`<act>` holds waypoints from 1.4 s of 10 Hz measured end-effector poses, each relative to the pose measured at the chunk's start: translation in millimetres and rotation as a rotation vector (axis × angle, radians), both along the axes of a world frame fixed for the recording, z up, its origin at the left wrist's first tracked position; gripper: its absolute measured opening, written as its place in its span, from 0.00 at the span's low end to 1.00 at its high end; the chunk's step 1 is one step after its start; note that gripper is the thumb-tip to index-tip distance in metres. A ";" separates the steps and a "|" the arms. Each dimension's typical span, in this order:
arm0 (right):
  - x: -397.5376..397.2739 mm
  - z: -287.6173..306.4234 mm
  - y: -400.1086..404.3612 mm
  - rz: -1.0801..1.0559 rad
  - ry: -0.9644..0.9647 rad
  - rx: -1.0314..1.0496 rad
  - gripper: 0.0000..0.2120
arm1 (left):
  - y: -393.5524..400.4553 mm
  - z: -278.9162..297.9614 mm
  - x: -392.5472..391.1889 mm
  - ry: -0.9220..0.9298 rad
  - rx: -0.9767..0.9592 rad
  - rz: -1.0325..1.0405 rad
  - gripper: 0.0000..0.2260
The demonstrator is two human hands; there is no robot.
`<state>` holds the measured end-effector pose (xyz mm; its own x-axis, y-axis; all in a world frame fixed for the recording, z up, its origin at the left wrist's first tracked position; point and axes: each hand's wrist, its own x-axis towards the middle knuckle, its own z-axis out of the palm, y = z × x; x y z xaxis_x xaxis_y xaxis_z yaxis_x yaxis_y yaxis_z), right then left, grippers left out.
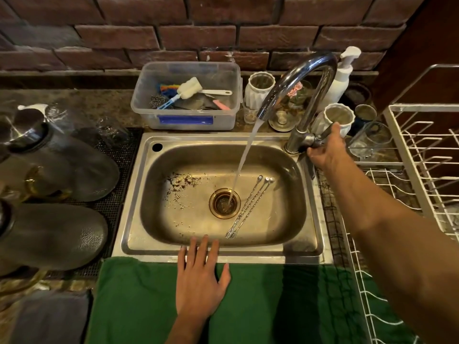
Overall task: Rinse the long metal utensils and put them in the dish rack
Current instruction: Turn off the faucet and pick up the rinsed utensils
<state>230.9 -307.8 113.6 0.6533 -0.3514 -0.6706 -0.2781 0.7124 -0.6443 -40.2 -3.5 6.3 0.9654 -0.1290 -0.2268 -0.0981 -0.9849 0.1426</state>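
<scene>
Three long metal utensils (248, 207) lie side by side on the floor of the steel sink (318, 219), just right of the drain (224, 203). Water streams from the chrome tap (310, 70) into the drain, missing the utensils. My right hand (326, 150) grips the tap's lever at the sink's back right corner. My left hand (201, 276) rests flat with straight fingers on the sink's front rim and the green towel (139, 301). The white wire dish rack (422, 157) stands to the right of the sink.
A clear plastic tub (186, 95) of brushes and scrubbers sits behind the sink. White cups, small glasses and a soap pump bottle (341, 78) crowd around the tap. Large upturned glass jars (57, 165) lie on a black mat at the left. Brick wall behind.
</scene>
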 end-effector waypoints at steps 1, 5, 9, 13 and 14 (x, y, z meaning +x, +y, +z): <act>-0.9 -0.9 0.7 -0.008 0.008 -0.014 0.22 | 0.4 -1.0 -0.1 0.003 -0.002 0.002 0.29; -2.5 4.6 5.7 -0.085 -0.051 0.019 0.22 | 0.1 0.4 0.3 0.012 -0.018 0.001 0.28; -49.7 -48.3 24.2 0.339 0.135 -0.458 0.05 | -1.0 3.3 2.0 0.048 -0.013 0.007 0.28; -93.4 -179.0 97.6 0.515 0.475 -0.523 0.07 | 4.1 -10.2 -0.2 0.017 -0.034 -0.010 0.27; -89.4 -195.2 105.2 0.919 0.556 -1.044 0.05 | 2.7 -8.7 -0.1 0.004 -0.056 0.000 0.26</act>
